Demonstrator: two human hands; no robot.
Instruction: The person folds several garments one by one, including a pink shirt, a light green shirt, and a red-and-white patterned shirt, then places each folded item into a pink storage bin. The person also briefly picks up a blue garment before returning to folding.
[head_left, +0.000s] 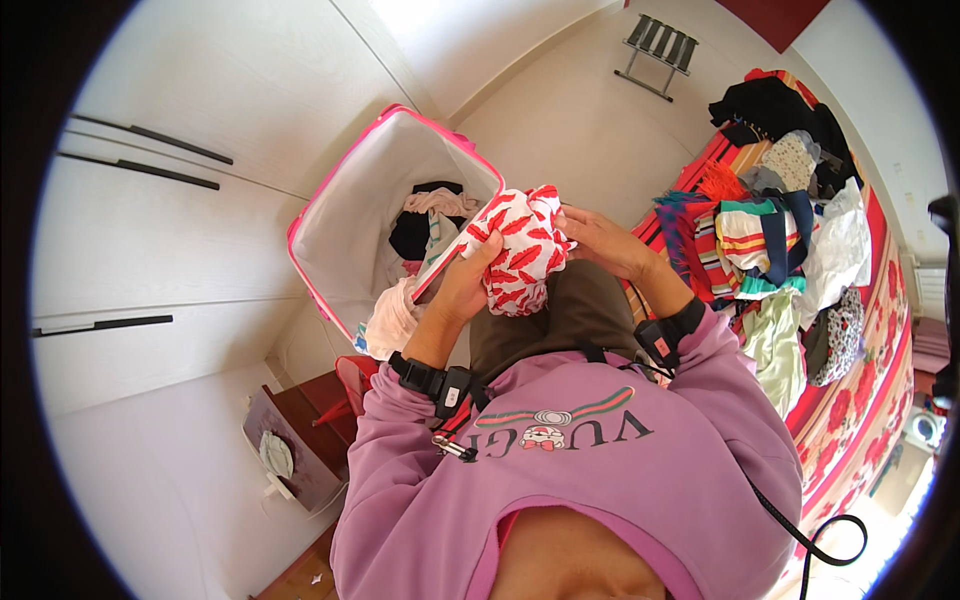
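A bunched white cloth with a red feather-like print (521, 255) is held in front of my lap. My left hand (469, 281) grips its left side, with the thumb lying on top. On the opposite side, my right hand (600, 236) has its fingers against the cloth's edge. Just beyond my left hand stands a large storage bag with a pink rim and pale lining (337, 217), its top uncovered. Dark and light clothes (435, 217) lie inside it. A pale pink garment (394, 319) hangs over the near rim.
To the right, a bed with a red floral cover (862, 420) carries a pile of clothes, including a striped bag (750, 236) and a light green garment (776, 352). White cabinets (187, 247) line the left. A folding stool (660, 52) stands on the floor ahead.
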